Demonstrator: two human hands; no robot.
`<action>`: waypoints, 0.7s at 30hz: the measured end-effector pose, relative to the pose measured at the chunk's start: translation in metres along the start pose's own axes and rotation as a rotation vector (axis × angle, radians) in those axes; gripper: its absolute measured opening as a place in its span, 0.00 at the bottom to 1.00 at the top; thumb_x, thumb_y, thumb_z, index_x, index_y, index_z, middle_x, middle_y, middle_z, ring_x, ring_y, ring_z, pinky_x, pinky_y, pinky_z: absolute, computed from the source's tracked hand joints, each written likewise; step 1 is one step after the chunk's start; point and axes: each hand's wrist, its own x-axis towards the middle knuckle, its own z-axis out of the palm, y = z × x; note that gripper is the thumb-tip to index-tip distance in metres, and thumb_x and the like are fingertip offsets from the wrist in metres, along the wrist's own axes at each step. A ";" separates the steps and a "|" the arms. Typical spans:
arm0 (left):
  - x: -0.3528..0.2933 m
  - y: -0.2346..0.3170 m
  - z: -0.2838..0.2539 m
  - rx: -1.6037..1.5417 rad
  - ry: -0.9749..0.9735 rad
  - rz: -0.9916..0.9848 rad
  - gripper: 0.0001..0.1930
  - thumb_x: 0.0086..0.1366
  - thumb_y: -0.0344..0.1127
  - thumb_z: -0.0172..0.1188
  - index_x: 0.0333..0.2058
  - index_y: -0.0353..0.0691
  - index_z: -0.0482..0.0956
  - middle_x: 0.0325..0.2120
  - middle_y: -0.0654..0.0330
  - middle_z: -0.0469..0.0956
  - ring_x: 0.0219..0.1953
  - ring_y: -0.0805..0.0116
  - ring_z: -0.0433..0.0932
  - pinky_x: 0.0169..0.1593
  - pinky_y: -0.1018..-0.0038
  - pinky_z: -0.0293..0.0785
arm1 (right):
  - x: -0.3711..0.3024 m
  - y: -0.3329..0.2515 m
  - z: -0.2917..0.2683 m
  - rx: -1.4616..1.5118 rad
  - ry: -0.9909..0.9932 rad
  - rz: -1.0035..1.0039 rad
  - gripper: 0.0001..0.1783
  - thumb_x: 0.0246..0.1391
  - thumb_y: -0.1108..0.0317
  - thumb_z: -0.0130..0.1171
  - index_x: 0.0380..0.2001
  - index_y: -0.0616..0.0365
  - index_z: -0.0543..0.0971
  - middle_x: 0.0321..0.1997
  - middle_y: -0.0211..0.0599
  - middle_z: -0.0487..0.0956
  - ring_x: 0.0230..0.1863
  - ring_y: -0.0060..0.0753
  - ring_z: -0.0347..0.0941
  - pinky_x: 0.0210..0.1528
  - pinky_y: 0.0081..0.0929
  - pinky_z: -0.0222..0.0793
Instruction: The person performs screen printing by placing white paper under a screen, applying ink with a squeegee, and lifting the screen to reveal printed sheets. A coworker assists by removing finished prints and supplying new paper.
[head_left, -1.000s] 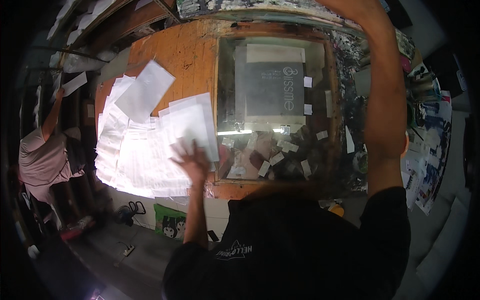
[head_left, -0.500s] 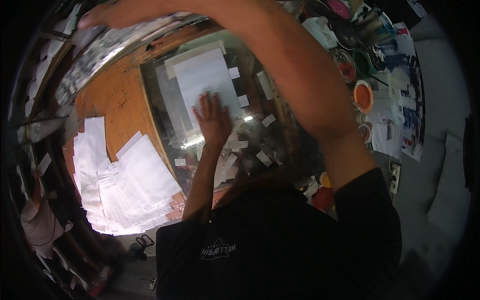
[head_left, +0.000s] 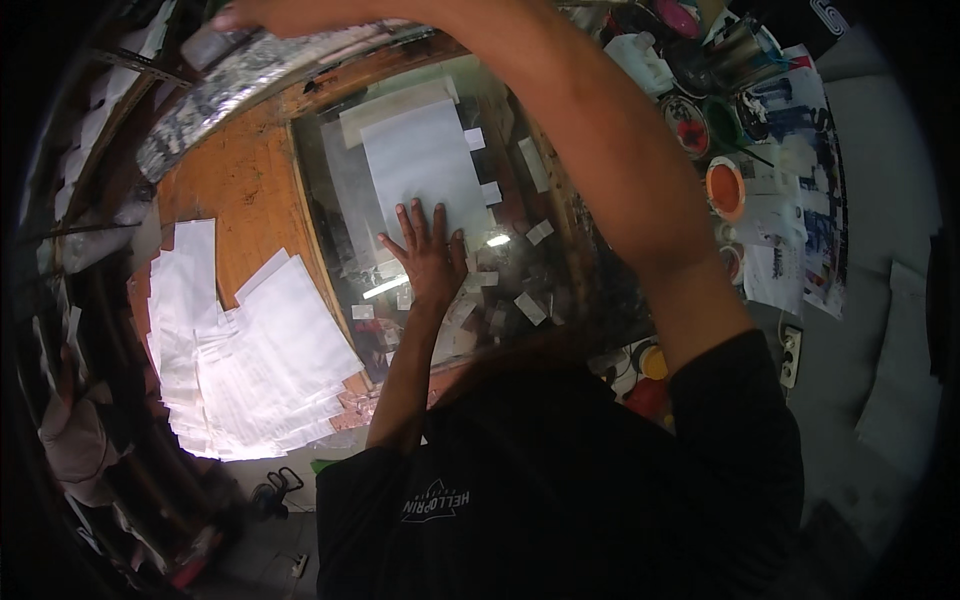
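Observation:
My left hand [head_left: 430, 260] lies with its fingers spread, the fingertips on the lower edge of a white sheet of paper [head_left: 420, 150]. Beneath the sheet is a dark, glossy panel [head_left: 510, 270] with small pale tabs stuck on it. Across the top of the view stretches my right arm, reaching to the far left. There my right hand [head_left: 255, 15] looks closed, partly cut off by the upper edge. A translucent greyish thing [head_left: 207, 47] is at its fingertips, too unclear to name. Close below runs a long, mottled silver strip [head_left: 215, 105].
A loose pile of white sheets [head_left: 255, 360] covers the left of the orange-brown wooden table [head_left: 230, 190]. To the right stand several open paint containers, one with orange paint [head_left: 724, 188], beside a paint-stained sheet [head_left: 800, 200]. A power strip [head_left: 791, 357] lies further right.
My right hand has shifted right and slightly up, with the translucent thing beside it. The silver strip's left end has moved the same way. My left hand's fingers are spread wider, slightly lower on the sheet.

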 end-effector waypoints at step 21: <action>-0.074 -0.008 -0.079 -1.928 0.174 -1.398 0.40 0.73 0.54 0.55 0.70 0.31 0.52 0.63 0.47 0.62 0.69 0.52 0.63 0.70 0.37 0.49 | -0.173 0.067 0.302 -0.283 0.073 -0.009 0.38 0.50 0.76 0.61 0.68 0.46 0.71 0.41 0.39 0.72 0.45 0.39 0.70 0.52 0.46 0.56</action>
